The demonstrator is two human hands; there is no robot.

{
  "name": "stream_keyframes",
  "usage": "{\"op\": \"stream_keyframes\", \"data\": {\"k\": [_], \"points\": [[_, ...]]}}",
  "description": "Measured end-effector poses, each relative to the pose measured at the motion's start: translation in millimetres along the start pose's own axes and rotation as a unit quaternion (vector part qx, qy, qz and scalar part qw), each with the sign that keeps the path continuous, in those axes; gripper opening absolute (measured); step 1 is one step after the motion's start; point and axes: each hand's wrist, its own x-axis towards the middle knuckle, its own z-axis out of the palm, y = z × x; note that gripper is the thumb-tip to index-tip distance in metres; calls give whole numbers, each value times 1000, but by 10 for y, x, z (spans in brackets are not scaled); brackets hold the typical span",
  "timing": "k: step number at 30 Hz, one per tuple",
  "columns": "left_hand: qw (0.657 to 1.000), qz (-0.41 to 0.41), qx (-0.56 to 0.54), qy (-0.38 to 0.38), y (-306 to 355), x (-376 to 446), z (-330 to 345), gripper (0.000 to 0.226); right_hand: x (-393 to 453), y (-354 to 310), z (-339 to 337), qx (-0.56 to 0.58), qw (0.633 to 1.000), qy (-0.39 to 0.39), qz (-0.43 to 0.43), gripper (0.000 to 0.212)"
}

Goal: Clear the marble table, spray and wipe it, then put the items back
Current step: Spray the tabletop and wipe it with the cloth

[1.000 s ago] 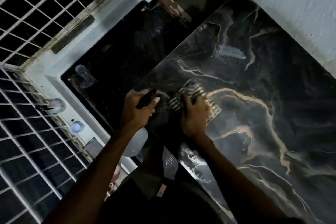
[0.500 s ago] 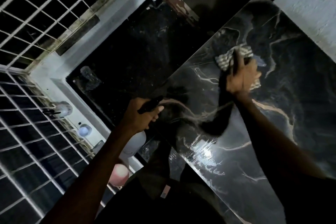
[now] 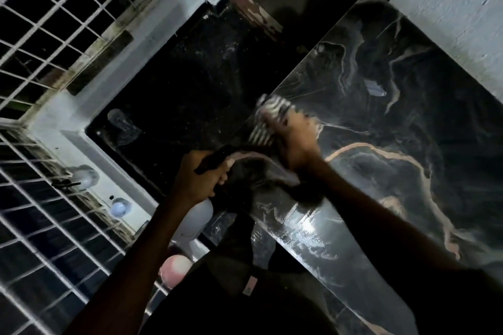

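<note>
The dark marble table (image 3: 408,171) with pale veins fills the right of the view, and its near part shines wet. My right hand (image 3: 295,141) presses a striped cloth (image 3: 268,119) flat on the table close to its left edge; the hand is blurred. My left hand (image 3: 202,181) hangs just off that edge, closed around the black trigger head of a white spray bottle (image 3: 194,221) whose body points down below the hand.
A white ledge (image 3: 89,149) along the metal window grille (image 3: 40,22) carries a spray bottle (image 3: 81,178), a bluish round object (image 3: 119,207) and a pink round object (image 3: 175,268). The dark floor (image 3: 190,76) lies left of the table. A pale wall (image 3: 462,8) borders the table's far side.
My right hand slid the cloth out to the table's far part and has now drawn it back toward the left edge. My left hand with the bottle has hardly moved.
</note>
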Motion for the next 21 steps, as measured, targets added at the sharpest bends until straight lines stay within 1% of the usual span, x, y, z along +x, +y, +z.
{"op": "stream_keyframes", "data": {"k": [2, 3, 4, 5, 6, 7, 9, 11, 13, 14, 15, 16, 18, 19, 21], "points": [[1000, 9, -9, -9, 36, 23, 9, 23, 401, 475, -249, -31, 989, 31, 140, 60], [1000, 11, -12, -13, 50, 30, 11, 23, 549, 588, -313, -34, 979, 38, 198, 64], [1000, 12, -12, -12, 61, 45, 14, 24, 648, 569, -318, -34, 969, 41, 242, 67], [1000, 13, -12, -10, 72, 64, 15, 24, 679, 439, -266, -33, 962, 45, 266, 69], [1000, 11, -15, -10, 89, 85, 21, 24, 632, 235, -189, -23, 963, 46, 264, 70], [1000, 13, -16, -12, 112, 105, 39, 24, 507, -9, -97, 2, 971, 40, 235, 68], [1000, 17, -10, -19, 154, 137, 72, 25, 50, -520, 81, 47, 991, 1, 127, 62], [999, 23, 6, -38, 234, 183, 153, 27, -544, -812, 138, 67, 995, -46, 50, 61], [999, 26, 17, -29, 243, 193, 138, 26, -1013, -876, 116, 68, 993, -94, -11, 65], [999, 29, 21, -29, 258, 210, 156, 26, -1161, -743, 80, 70, 992, -104, -20, 63], [999, 33, 25, -33, 277, 222, 181, 25, -1233, -526, 27, 71, 993, -91, -7, 60], [998, 38, 31, -44, 310, 237, 232, 26, -1255, -244, -23, 70, 995, -67, 32, 55], [995, 51, 47, -67, 386, 250, 333, 28, -1133, 364, -176, 50, 989, 2, 142, 50], [994, 56, 49, -74, 422, 260, 376, 28, -992, 642, -245, 38, 977, 40, 204, 50], [993, 67, 51, -79, 479, 283, 451, 29, -611, 969, -342, 27, 943, 93, 318, 51]]}}
